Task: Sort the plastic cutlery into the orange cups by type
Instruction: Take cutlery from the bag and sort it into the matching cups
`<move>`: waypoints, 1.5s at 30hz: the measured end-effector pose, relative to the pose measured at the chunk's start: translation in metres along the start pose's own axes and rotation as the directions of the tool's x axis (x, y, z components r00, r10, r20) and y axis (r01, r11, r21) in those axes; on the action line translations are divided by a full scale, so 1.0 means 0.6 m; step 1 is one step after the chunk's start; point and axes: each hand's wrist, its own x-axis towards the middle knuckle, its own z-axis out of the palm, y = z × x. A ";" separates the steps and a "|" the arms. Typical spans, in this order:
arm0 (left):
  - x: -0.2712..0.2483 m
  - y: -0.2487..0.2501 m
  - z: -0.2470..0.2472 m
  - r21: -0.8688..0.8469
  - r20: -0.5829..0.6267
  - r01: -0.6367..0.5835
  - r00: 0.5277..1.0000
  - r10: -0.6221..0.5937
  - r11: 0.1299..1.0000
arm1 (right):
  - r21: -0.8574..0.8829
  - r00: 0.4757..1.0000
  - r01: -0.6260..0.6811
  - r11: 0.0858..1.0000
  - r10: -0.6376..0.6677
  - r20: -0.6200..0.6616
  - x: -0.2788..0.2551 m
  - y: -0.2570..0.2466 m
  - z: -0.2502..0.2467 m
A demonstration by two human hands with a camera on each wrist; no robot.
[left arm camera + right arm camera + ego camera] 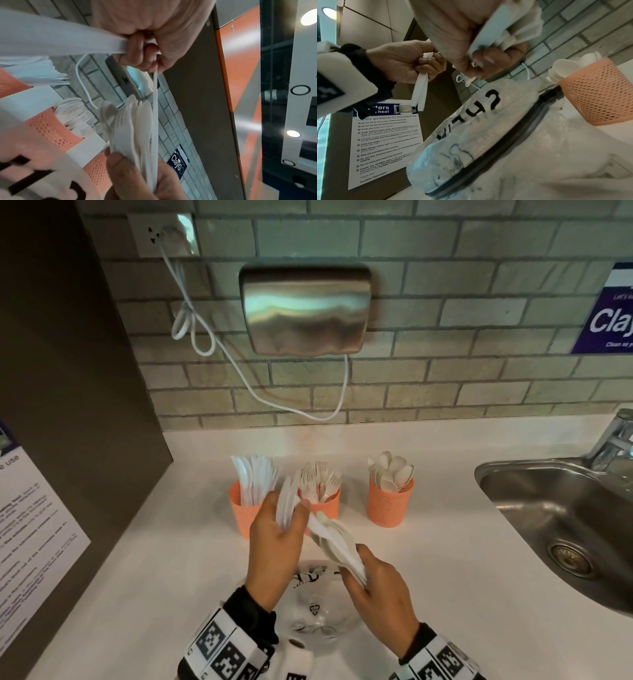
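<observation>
Three orange mesh cups stand in a row: knives in the left cup [241, 510], forks in the middle cup [329, 503], spoons in the right cup [390, 503]. In front of the left and middle cups, my left hand [291, 518] grips a few white knives [286, 503] upright. My right hand [356, 563] holds a mixed white cutlery bundle [334, 539] that slants up toward the left hand. In the left wrist view, a thin white piece [155, 108] runs from my left hand's fingertips [152, 67] down into the bundle [130, 121].
A crumpled clear plastic bag [318, 607] with black print lies on the white counter [137, 559] under my hands. A steel sink [561, 518] and tap are at the right. A dark cabinet side with a notice [30, 539] bounds the left. A white cable hangs on the tiled wall.
</observation>
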 end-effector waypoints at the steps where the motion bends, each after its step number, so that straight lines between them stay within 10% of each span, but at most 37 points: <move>1: 0.003 0.002 -0.001 -0.029 0.001 0.007 1.000 -0.007 1.000 | 0.001 1.000 -0.006 1.000 0.006 0.000 -0.001 0.001 0.000; 8: -0.025 -0.018 0.016 -0.035 0.209 0.080 0.975 -0.071 0.996 | 0.001 1.000 -0.002 1.000 0.002 0.014 -0.001 -0.004 0.005; 21: 0.110 -0.051 -0.063 -0.444 0.022 0.358 0.921 -0.389 0.821 | 0.162 0.993 -0.111 0.981 0.104 0.052 -0.016 0.020 -0.012; 29: 0.263 -0.075 -0.093 -0.317 -0.223 0.145 0.949 -0.222 0.937 | 0.473 0.992 -0.109 0.874 0.122 0.002 0.009 0.013 -0.033; 45: 0.272 -0.181 -0.045 0.023 -0.030 0.164 0.986 -0.163 0.986 | 0.578 0.997 -0.030 0.816 0.066 -0.042 0.053 -0.018 -0.035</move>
